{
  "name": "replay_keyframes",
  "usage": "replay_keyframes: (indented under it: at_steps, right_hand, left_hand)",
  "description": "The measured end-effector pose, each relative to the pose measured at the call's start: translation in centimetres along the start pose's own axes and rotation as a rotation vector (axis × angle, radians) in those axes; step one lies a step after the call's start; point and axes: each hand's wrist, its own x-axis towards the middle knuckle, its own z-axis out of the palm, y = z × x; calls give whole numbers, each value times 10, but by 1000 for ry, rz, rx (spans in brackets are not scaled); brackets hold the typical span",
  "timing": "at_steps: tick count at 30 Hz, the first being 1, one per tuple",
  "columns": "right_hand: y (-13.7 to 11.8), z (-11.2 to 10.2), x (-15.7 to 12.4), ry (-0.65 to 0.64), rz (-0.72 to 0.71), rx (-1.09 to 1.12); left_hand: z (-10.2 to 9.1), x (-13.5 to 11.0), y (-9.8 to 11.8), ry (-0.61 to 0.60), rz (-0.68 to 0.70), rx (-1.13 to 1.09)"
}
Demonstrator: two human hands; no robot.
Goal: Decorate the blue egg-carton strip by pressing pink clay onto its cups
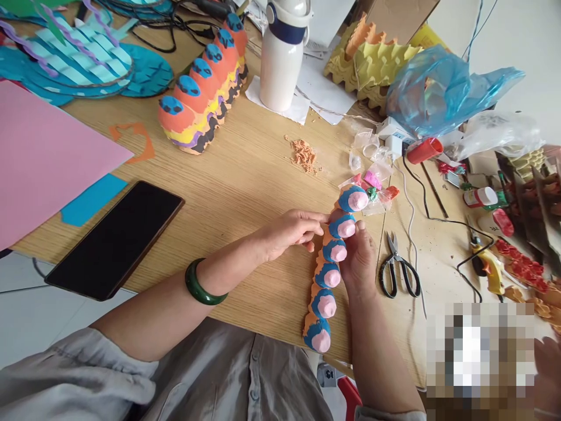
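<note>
Grey shirt (pixel 228 374) and two bare forearms fill the near edge, with a green bangle (pixel 202 285) on the left wrist.

Left hand (pixel 291 231): fingers pressed together, tips pinching the orange edge of the cone strip (pixel 326 275) beside its second cone from the far end.

Right hand (pixel 359 260): curled around the strip's right side, holding it tilted above the table (pixel 245 175) near the front edge.

Strip condition: six cones, each with a blue band and a pink tip. No bare cone shows, so the colouring appears complete on this side. The far side is hidden.

Scissors (pixel 400 270) lie just right of the right hand. Farther out are a black phone (pixel 116 238), a pink sheet (pixel 48 158), a larger orange segmented piece (pixel 204 88) with blue spots, and a white bottle (pixel 283 55).

No brand, label or writing is legible.
</note>
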Motion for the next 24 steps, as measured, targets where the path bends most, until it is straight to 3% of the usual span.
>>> replay_keyframes:
  at_steps: [8, 11, 16, 24]
  right_hand:
    - [-1, 2, 2, 53, -7, 67]
    - [-6, 1, 1, 13, 67, 130]
    - [-14, 3, -2, -162, 258, 242]
    - [-10, 3, -5, -171, 277, 252]
  left_hand:
    - [8, 0, -7, -30, 196, 208]
    - [8, 1, -8, 7, 147, 72]
    - [7, 4, -8, 90, 56, -198]
    - [10, 6, -7, 83, 25, -188]
